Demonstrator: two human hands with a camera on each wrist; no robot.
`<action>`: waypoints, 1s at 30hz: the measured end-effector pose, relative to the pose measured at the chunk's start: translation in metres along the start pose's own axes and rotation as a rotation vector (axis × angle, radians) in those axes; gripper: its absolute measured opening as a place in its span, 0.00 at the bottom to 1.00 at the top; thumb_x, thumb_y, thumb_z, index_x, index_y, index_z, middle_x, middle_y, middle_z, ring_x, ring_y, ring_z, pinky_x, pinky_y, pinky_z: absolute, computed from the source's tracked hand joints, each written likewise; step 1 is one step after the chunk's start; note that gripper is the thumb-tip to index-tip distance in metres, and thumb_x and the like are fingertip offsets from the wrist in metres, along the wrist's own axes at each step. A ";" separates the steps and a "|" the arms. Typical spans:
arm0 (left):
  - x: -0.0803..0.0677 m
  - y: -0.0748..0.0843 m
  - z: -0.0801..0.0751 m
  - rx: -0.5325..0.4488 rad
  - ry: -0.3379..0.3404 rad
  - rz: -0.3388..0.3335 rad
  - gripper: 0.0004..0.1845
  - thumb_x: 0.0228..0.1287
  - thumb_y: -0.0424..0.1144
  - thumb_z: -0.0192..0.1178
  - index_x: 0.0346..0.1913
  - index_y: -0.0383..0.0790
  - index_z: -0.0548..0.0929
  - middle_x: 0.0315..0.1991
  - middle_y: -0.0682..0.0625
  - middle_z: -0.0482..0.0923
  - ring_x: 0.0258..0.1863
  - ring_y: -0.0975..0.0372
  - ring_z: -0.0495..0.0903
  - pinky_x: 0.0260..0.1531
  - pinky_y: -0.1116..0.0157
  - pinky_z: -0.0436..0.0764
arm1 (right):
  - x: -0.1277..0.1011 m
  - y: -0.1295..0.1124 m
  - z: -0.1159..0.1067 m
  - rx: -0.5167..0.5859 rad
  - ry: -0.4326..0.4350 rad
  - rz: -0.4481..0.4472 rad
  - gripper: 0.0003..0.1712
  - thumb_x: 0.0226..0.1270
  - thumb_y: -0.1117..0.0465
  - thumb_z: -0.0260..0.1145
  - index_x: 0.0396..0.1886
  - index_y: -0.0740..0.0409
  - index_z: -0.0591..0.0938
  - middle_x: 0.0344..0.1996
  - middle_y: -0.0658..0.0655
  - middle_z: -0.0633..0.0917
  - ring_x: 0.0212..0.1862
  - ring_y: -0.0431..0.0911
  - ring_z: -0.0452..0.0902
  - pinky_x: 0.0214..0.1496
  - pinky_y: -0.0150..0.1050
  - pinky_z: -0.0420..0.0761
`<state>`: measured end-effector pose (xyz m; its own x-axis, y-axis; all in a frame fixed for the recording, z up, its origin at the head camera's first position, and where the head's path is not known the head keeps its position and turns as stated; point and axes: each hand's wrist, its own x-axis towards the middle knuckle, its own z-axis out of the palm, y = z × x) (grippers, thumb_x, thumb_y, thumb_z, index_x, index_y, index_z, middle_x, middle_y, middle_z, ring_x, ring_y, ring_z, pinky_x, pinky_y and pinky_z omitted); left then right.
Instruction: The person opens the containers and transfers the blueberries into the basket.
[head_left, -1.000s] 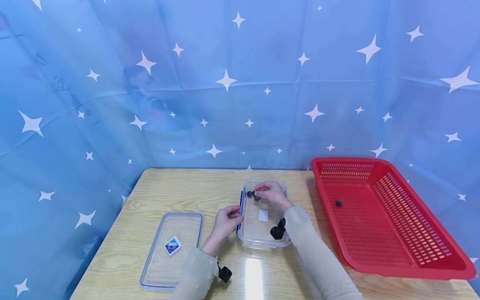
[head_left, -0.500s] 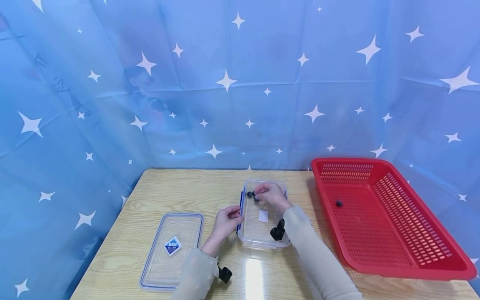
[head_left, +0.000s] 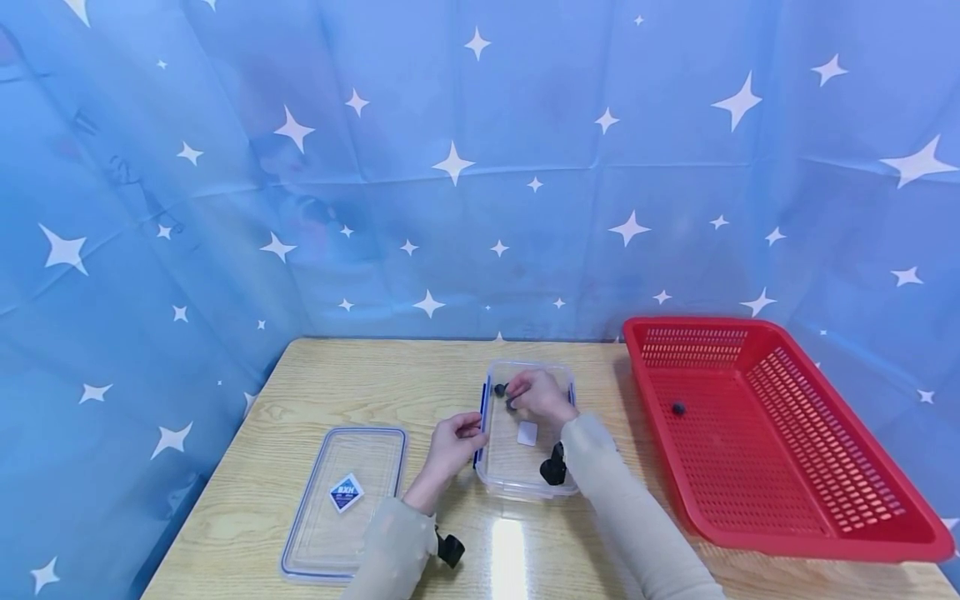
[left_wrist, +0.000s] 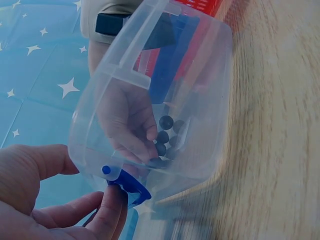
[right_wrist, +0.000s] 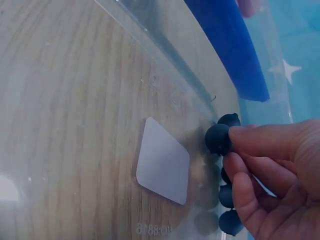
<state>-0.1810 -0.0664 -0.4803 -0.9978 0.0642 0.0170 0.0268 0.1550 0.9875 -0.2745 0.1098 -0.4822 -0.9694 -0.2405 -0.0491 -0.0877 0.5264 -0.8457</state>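
Note:
A clear plastic container (head_left: 504, 457) with blue clips stands mid-table. My right hand (head_left: 525, 393) is inside it at the far end. In the right wrist view that hand (right_wrist: 232, 150) pinches one dark round berry (right_wrist: 218, 138) between thumb and fingertips, with several more berries (right_wrist: 226, 196) under the fingers. My left hand (head_left: 459, 435) grips the container's left side. Its fingers (left_wrist: 112, 202) lie on the blue clip (left_wrist: 129, 183). Through the wall I see the berries (left_wrist: 165, 135) and the right hand.
The container's lid (head_left: 345, 496) lies flat to the left. A red mesh basket (head_left: 817, 467) with one dark berry (head_left: 678, 408) in it stands on the right. A white label (right_wrist: 162, 161) sits on the container's floor. Blue starred cloth hangs behind the table.
My right hand has drawn slightly nearer within the container, still over the berries. The left hand and the container have stayed put.

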 end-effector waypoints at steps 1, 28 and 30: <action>-0.003 0.006 0.000 -0.002 -0.001 0.002 0.20 0.52 0.22 0.59 0.49 0.15 0.74 0.38 0.30 0.79 0.38 0.49 0.79 0.39 0.63 0.81 | 0.000 -0.001 0.000 -0.018 -0.007 -0.012 0.13 0.46 0.80 0.64 0.34 0.70 0.82 0.28 0.60 0.84 0.32 0.46 0.79 0.37 0.36 0.80; 0.004 -0.009 0.000 0.007 -0.002 -0.009 0.20 0.52 0.24 0.60 0.50 0.19 0.75 0.39 0.34 0.80 0.39 0.53 0.79 0.40 0.66 0.81 | 0.002 -0.003 0.003 -0.171 -0.125 -0.091 0.09 0.48 0.76 0.68 0.33 0.69 0.83 0.26 0.56 0.83 0.30 0.44 0.77 0.36 0.35 0.78; 0.003 -0.008 0.000 0.005 -0.004 -0.008 0.20 0.53 0.24 0.60 0.50 0.18 0.75 0.40 0.33 0.80 0.40 0.52 0.79 0.40 0.65 0.81 | 0.002 -0.003 0.003 -0.169 -0.123 -0.078 0.09 0.49 0.76 0.67 0.33 0.68 0.84 0.26 0.56 0.83 0.29 0.43 0.76 0.35 0.34 0.78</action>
<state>-0.1847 -0.0679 -0.4883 -0.9977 0.0666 0.0083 0.0189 0.1604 0.9869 -0.2759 0.1050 -0.4812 -0.9239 -0.3777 -0.0606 -0.2082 0.6293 -0.7488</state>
